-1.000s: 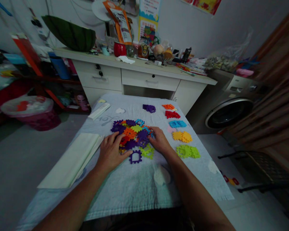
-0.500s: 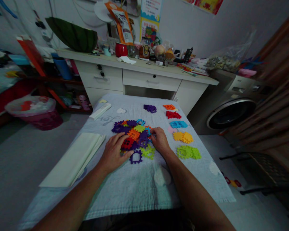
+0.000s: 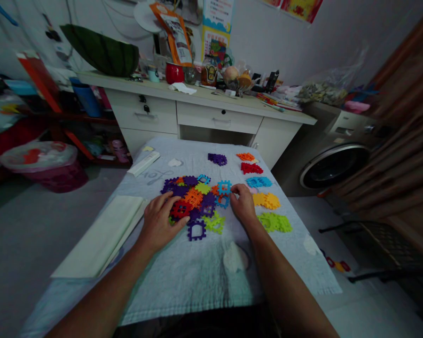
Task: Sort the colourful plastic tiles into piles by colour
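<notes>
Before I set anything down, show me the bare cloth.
Free: cloth between left arm and right arm, nearer than the purple frame; right of that arm, nearer than the green stack; between white box and purple stack. Crowded: the pile, and from orange stack to green.

piled pieces (image 3: 207,203) partly hidden by left hand (image 3: 159,220), curtain (image 3: 405,122) cropped

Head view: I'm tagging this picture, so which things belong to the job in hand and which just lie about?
Apparently in the job:
- mixed pile of plastic pieces
- single-colour piles

Lying about:
- folded white sheet
- long white object
- pink bin
</notes>
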The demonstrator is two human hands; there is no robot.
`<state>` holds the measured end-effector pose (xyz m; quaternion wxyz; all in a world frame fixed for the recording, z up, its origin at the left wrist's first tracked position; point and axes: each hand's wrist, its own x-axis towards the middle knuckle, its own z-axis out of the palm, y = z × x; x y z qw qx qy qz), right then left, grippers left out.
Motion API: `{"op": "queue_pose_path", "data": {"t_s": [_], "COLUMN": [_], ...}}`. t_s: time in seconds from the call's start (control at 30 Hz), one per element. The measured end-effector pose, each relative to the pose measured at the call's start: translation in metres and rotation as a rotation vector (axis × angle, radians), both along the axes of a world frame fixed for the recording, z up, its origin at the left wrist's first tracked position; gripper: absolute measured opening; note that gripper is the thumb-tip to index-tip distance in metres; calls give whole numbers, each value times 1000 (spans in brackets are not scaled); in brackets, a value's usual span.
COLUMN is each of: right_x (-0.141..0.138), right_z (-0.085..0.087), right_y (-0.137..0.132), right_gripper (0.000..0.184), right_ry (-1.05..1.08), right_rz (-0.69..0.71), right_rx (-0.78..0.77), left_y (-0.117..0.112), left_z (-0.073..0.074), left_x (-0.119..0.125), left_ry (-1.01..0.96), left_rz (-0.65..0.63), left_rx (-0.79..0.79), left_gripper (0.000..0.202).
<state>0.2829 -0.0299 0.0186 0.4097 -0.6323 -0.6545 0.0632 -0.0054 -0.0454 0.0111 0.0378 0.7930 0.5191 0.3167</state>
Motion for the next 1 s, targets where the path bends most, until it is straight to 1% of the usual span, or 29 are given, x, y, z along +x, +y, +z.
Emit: {"op": "queue_pose_path", "data": {"t_s": [0.1, 0.2, 0.3, 0.4, 0.5, 0.6, 0.7, 0.8, 0.87, 0.9, 0.93, 1.0], "right_x": [14, 34, 55, 72, 82, 87, 91, 93, 91, 88, 84, 70], "right_z": [3, 11, 23, 34, 39, 41, 42, 43, 43, 43, 42, 38], "right_y": [3, 11, 21, 30, 38, 42, 43, 40, 35, 33, 30, 24], "right_gripper": [17, 20, 23, 25, 27, 29, 31, 33, 33, 32, 30, 26], "right_ry": [-17, -87, -184, -257, -311, -350, -367, -369, -364, -356, -343, -306], "right_rz": [-74, -187, -312, -415, -485, -528, -568, -620, -622, -595, -543, -364], "right_rx": [18, -11, -86, -197, -317, -413, -471, -468, -418, -379, -335, -252], "left_y": [1, 1, 0, -2, -4, -5, -5, -4, -4, -3, -3, -2], "left_z": [-2, -3, -3, -2, 0, 1, 0, -1, -3, -4, -5, -7], "left_x": [0, 0, 0, 0, 1, 2, 2, 1, 1, 1, 0, 1], "left_ry": [12, 10, 14, 66, 138, 157, 143, 133, 126, 121, 116, 103], "left_rz": [25, 50, 69, 98, 165, 206, 194, 160, 126, 106, 82, 27], "left_rx": [0, 5, -2, -17, -50, -102, -125, -124, -119, -116, -114, -114], "left_gripper": [54, 56, 57, 59, 64, 67, 69, 69, 68, 68, 69, 70]}}
